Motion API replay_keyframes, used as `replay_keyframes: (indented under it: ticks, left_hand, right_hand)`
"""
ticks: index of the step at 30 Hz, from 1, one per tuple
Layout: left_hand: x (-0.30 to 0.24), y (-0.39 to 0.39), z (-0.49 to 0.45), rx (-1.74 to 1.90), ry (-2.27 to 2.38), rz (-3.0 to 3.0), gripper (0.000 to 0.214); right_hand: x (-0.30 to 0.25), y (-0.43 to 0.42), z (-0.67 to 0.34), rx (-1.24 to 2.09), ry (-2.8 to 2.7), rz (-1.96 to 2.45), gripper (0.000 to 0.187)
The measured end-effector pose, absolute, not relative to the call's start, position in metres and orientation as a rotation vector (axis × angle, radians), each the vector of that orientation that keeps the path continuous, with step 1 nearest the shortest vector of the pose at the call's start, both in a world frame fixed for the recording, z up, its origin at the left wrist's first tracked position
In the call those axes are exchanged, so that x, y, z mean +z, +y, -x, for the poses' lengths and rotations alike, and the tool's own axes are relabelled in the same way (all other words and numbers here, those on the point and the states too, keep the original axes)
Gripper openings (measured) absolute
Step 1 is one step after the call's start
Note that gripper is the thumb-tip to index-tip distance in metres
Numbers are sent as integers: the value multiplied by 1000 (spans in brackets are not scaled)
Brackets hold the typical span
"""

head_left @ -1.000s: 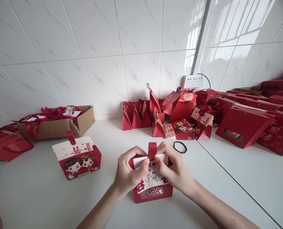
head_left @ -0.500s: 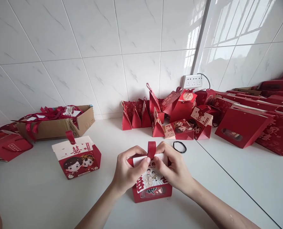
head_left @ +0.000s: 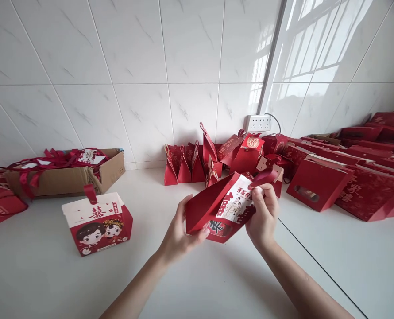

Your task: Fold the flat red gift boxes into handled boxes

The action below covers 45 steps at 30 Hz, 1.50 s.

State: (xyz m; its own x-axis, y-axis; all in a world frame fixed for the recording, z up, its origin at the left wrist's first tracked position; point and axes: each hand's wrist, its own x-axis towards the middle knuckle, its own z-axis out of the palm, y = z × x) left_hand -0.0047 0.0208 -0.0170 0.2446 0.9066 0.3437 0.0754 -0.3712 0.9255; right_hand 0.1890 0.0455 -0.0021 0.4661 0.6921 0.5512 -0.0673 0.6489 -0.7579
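Head view: both bare hands in the lower middle, meeting on one box.
Left hand (head_left: 180, 230): partly closed, gripping the lower left corner of the red gift box (head_left: 213, 208); thumb under the near edge, fingers hidden behind the box.
Right hand (head_left: 263, 215): closed in a pinch on the white top flap of the same box, fingertips just under the ribbon loop (head_left: 266, 176).
Box position: held between the two hands above the white table (head_left: 51, 274), tilted so its top and loop point up and to the right; printed couple and red characters face the camera.
Near left: finished box (head_left: 97, 223) with a cartoon couple stands upright on the table, well apart from the hands, with its own red loop on top.
Far left: cardboard carton (head_left: 112, 170), open, heaped with red ribbons and tags.
Behind the hands: row of small red pouches (head_left: 183, 161) against the tiled wall; beside them on the right, a loose pile of red boxes (head_left: 243, 148).
Wall: white power strip (head_left: 258, 123) with a cable, above that pile.
Right side: flat red bags (head_left: 316, 184) stacked along the table; one shows a small window.
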Motion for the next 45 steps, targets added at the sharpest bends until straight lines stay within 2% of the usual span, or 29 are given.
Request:
replay_keyframes:
  ticks: [3,6,10,16,19,22,26,28,33,37,41,45]
  left_hand:
    - [-19,19,4,1427,973,-1736,75]
    - [-22,20,7,1693,983,-2002,72]
    - [-25,26,9,1959,832,-2397,72]
    - [-32,37,14,2187,696,-2630,62]
    - [-36,38,17,2176,660,-2638,63]
    - [-36,36,15,2172,621,-2552,74]
    - [-33,29,10,2046,734,-2238,95]
    - [-32,27,10,1956,770,-2192,93]
    - [-27,29,13,1791,784,-2439,82]
    - [-23,29,13,1847,882,-2474,80]
    - [-21,25,11,1854,992,-2182,76]
    - [-16,25,9,1741,1036,-1624,78]
  right_hand:
    - [-1,46,-186,578,-936,673,22]
    - [1,46,-180,666,-951,603,14]
    - [-1,50,-175,770,-912,563,27]
    - [-6,47,-176,688,-1030,628,47]
    - [-5,45,-177,717,-1017,630,47]
    - [-4,46,-177,771,-980,623,45]
    - [-2,51,-175,1022,-997,689,28]
    - [-5,56,-174,1175,-942,733,22]
    - [-18,67,-173,1337,-764,800,25]
    - [-26,70,-172,1404,-727,862,25]
    - [-24,67,-170,1498,-722,957,30]
    - [-19,64,-170,1506,-670,963,34]
